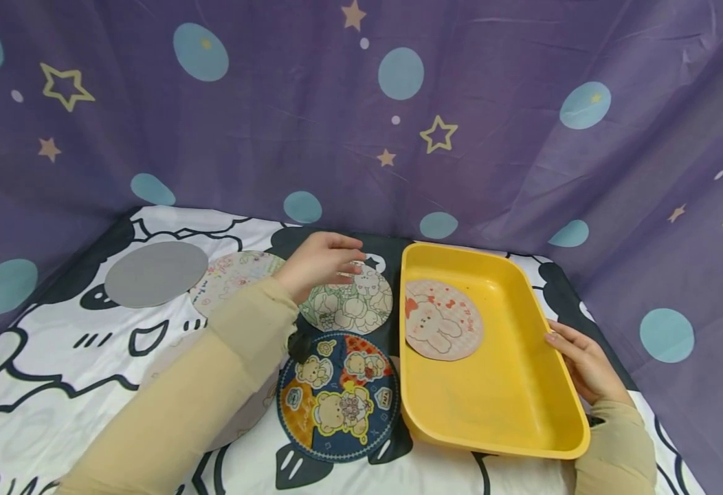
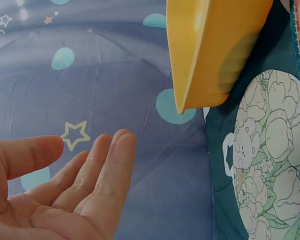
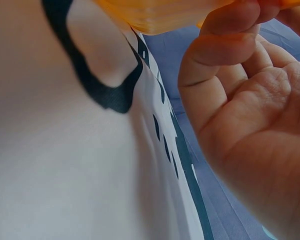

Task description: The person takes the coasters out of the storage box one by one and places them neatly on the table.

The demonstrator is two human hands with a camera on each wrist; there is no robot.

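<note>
A yellow tray (image 1: 491, 412) stands at the right in the head view, with a round pink bunny mat (image 1: 442, 333) lying in it against its left wall. My right hand (image 1: 587, 361) grips the tray's right rim; the right wrist view shows curled fingers (image 3: 215, 60) at the yellow edge. My left hand (image 1: 327, 265) hovers over a round mat with green leaf and flower line drawings (image 1: 346, 306), holding nothing. In the left wrist view, its fingers (image 2: 107, 190) are loosely extended and the thumb stands apart. Nearer me lies a dark blue round bear mat (image 1: 339, 405), beside the tray.
To the left lie a plain grey disc (image 1: 157, 275) and a pale round mat with coloured doodles (image 1: 238, 271). Another pale round mat (image 1: 244, 419) is partly hidden under my left sleeve. A purple curtain (image 1: 312, 124) hangs behind the black-and-white cloth (image 1: 120, 357).
</note>
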